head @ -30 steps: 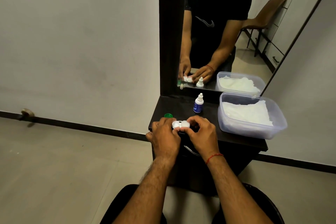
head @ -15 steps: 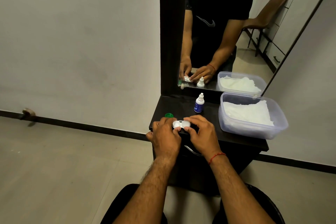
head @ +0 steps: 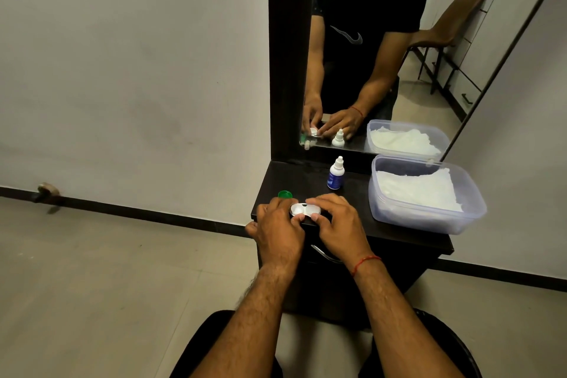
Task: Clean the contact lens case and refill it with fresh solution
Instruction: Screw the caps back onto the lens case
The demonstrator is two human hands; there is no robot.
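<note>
Low in the frame's centre, the left hand point(head: 280, 224) and right hand point(head: 336, 221) both pinch the white contact lens case point(head: 306, 209) at the dark shelf point(head: 399, 233) edge. Probably light, rigid, slippery plastic; best gripped by its ends. Upward: green cap point(head: 285, 194), solution bottle point(head: 336, 173), tissue tub point(head: 429, 218), mirror point(head: 368, 55).

Lens case point(head: 305, 209) at the table's point(head: 399, 239) front edge — bottle point(head: 335, 176) behind, tub point(head: 429, 218) right, cap point(head: 285, 194) left.

No readable text; only a swoosh logo on the mirrored black shirt point(head: 348, 37).
</note>
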